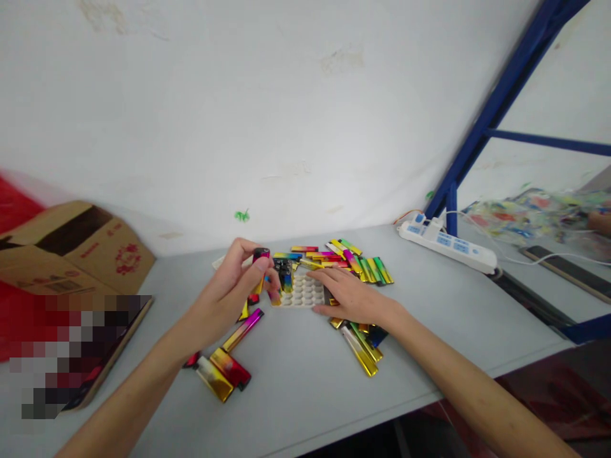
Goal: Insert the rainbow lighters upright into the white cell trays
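Note:
A white tray with rows of round pockets [301, 292] lies on the grey table. Several upright lighters [285, 275] stand in its left part. My left hand [238, 280] is at the tray's left side, its thumb and fingers closed on a lighter with a dark top [261, 254]. Across the tray's right side rests my right hand [351, 296], fingers spread, over some lighters that it partly hides. Colourful metallic lighters [375, 270] lie in a pile behind and right of the tray. More are in front of it [360, 351] and at the left front [229, 369].
An open cardboard box [119, 254] and a pixelated screen device [105, 356] stand at the left. On the right are a white power strip [449, 245], a blue metal frame [477, 137], a dark phone-like object [568, 273] and plastic bags [529, 216].

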### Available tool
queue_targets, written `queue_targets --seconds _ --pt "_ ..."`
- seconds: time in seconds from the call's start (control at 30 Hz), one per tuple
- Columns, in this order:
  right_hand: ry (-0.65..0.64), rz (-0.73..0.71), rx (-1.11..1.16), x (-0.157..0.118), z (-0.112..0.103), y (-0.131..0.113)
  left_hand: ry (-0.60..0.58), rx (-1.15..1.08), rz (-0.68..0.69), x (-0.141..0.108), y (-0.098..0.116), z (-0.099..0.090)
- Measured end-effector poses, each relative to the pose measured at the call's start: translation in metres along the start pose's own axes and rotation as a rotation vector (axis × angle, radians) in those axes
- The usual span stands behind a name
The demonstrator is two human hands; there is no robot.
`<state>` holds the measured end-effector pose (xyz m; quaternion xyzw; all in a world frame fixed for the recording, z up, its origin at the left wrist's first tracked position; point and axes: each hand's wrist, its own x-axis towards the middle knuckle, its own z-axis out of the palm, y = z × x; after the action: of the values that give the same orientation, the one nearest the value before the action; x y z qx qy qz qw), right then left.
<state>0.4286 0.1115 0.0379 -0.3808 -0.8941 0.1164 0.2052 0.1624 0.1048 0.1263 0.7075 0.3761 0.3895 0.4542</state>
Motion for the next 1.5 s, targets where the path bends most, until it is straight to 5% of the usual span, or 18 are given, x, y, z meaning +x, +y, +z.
queue_targets --seconds 0.17,0.33,0.7,0.9,1.03,1.13,1.27,1.4,1.5 --pt "-0.004 0.002 0.000 0.000 -0.001 -0.001 0.034 0.330 0.219 0.011 -0.011 0.004" --pt "-0.002 -0.005 0.012 -0.001 0.000 0.001 0.019 0.577 0.257 0.016 -0.047 0.002" --pt "-0.022 0.028 -0.009 0.000 0.000 -0.001 -0.065 0.611 0.168 0.013 -0.058 -0.007" --pt "-0.018 0.024 0.001 -0.001 0.000 0.000 -0.029 0.608 0.219 0.008 -0.063 0.003" --pt "-0.026 0.028 -0.004 -0.003 -0.001 0.000 0.039 0.548 0.232 0.008 -0.052 -0.009" --pt "-0.041 0.029 -0.023 -0.003 0.000 0.001 0.075 0.563 0.148 0.008 -0.045 -0.031" --pt "-0.050 0.037 -0.030 -0.004 0.001 0.003 -0.150 0.648 -0.124 0.002 -0.043 -0.056" --pt "-0.043 0.043 -0.026 -0.005 0.002 0.003 -0.330 0.730 -0.256 -0.008 -0.050 -0.059" --pt "-0.046 0.046 -0.022 -0.004 0.001 0.002 -0.338 0.900 -0.265 -0.014 -0.055 -0.050"
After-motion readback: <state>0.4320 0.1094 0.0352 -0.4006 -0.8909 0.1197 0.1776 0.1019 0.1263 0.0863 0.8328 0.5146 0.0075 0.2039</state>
